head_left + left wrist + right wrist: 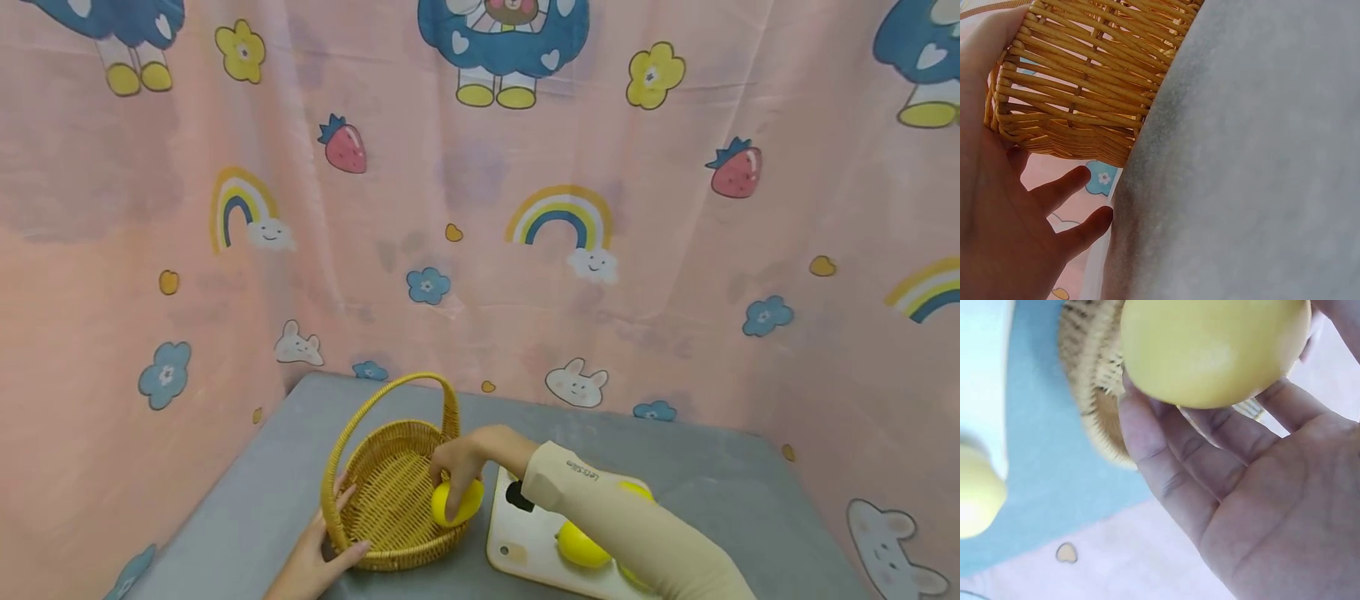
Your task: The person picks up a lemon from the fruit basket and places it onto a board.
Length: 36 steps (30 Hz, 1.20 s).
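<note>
My right hand grips a yellow lemon over the right rim of a round wicker basket. Seen from the right wrist, fingers curve around the smooth lemon, with the basket just beyond it. The left hand holds the basket's left side by the handle's base, thumb at the front rim and fingertips showing over the left edge. In the left wrist view, the woven wall lies against this hand, two fingers spread below it. The basket's visible inside is bare weave.
Right of the basket lies a white cutting board with a black patch. On it are a lemon and other yellow fruit, partly hidden by the right sleeve. A grey cloth covers the table; a pink patterned curtain hangs behind.
</note>
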Available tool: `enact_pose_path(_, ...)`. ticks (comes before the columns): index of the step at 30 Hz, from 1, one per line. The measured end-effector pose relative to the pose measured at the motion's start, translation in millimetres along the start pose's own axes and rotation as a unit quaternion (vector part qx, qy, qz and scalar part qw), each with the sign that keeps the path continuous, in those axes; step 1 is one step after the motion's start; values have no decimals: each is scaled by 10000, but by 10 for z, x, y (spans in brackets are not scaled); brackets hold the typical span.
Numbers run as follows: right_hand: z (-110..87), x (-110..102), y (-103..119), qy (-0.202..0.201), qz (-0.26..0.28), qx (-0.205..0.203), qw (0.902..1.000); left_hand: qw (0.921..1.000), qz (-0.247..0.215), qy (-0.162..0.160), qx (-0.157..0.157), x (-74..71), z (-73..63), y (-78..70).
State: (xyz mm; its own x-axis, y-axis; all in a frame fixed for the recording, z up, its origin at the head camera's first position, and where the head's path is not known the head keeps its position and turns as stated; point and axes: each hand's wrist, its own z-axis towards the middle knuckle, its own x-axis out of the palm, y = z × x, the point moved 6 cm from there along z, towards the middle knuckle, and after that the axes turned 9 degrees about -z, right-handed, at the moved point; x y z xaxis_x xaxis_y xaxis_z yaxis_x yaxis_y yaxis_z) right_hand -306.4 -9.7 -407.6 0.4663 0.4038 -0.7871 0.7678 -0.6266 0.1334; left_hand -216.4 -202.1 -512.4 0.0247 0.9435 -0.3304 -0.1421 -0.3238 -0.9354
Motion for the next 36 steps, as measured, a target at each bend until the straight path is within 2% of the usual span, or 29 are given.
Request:
enact_pose_path(6, -173, -20, -133, -10, 140, 102, 9998, 10000, 9, -59, 23, -39, -19, 2)
enact_pose_path(16, -309, 165, -414, -88, 368, 594, 9975, 9999, 121, -33, 104, -64, -30, 9)
enact_pose_path(27, -336, 476, -556, -65, 502, 840, 9952, 9998, 217, 37, -16, -30, -23, 17)
enact_pose_path(36, -283, 733, -708, 22, 931, 1092, 9897, 9996, 274, 54, 13, 11, -12, -18)
